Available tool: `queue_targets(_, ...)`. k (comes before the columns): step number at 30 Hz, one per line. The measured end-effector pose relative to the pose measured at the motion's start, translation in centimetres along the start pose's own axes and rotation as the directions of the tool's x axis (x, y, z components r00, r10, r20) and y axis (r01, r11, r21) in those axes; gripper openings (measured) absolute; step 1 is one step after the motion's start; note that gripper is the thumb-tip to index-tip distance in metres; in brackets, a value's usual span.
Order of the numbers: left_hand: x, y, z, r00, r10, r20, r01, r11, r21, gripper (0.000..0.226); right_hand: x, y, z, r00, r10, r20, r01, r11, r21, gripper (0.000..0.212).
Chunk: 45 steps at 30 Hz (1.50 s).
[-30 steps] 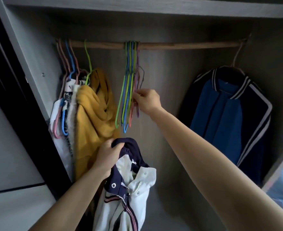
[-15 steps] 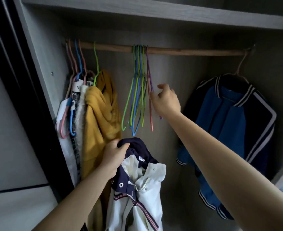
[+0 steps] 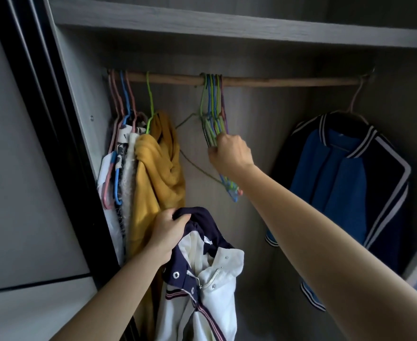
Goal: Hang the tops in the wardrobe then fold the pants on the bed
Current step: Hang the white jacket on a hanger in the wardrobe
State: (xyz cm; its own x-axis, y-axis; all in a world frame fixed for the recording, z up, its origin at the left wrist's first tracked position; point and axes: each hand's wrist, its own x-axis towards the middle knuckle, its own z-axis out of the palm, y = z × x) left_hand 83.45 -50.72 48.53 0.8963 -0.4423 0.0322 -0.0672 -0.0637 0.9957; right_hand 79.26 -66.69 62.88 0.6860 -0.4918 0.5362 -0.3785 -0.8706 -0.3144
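Note:
I stand before the open wardrobe. My left hand [image 3: 167,236] grips the navy collar of a white and navy jacket [image 3: 202,291] that hangs down in front of me. My right hand [image 3: 229,151] is closed around a bunch of empty coloured wire hangers [image 3: 213,114] that hang from the middle of the wooden rail [image 3: 276,81]. The bunch is pulled to the right and a thin dark hanger sticks out to its left.
A mustard top [image 3: 158,168] and several pale garments [image 3: 126,153] hang at the left end of the rail. A blue and navy jacket [image 3: 342,183] hangs at the right end. A grey shelf [image 3: 227,28] runs above the rail. The sliding door [image 3: 18,168] stands at left.
My right hand moved from beside the hangers to grip the whole bunch and swing it sideways. My left hand still holds the jacket collar.

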Motion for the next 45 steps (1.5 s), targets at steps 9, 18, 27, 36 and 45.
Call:
queue_targets(9,-0.5,-0.5,0.9,0.999,0.007,0.039,-0.009,0.998,0.064,0.011,-5.1,3.8,-0.9,0.978,0.104,-0.179,-0.018,0.903,0.429,0.023)
queue_targets(18,-2.7,-2.4,4.8,0.995,0.006,0.102,-0.021,0.989,0.145,0.01,-21.7,14.3,0.6,0.932,0.281,-0.228,-0.137,0.857,0.498,0.003)
queue_targets(27,-7.2,-6.7,13.6,0.961,-0.088,0.262,0.012,0.961,0.276,0.013,-34.3,22.4,-3.6,0.885,0.45,0.121,-0.412,0.636,0.653,0.023)
queue_targets(36,-11.3,-7.3,21.3,0.932,0.031,0.361,-0.187,0.896,0.404,0.014,-42.2,28.8,-11.9,0.863,0.455,0.219,-0.502,0.817,0.283,0.022)
queue_targets(45,-15.3,-4.8,27.4,0.852,0.257,0.456,-0.482,0.725,0.492,0.007,-44.2,30.4,-20.6,0.792,0.471,0.387,-0.574,0.791,0.212,0.027)
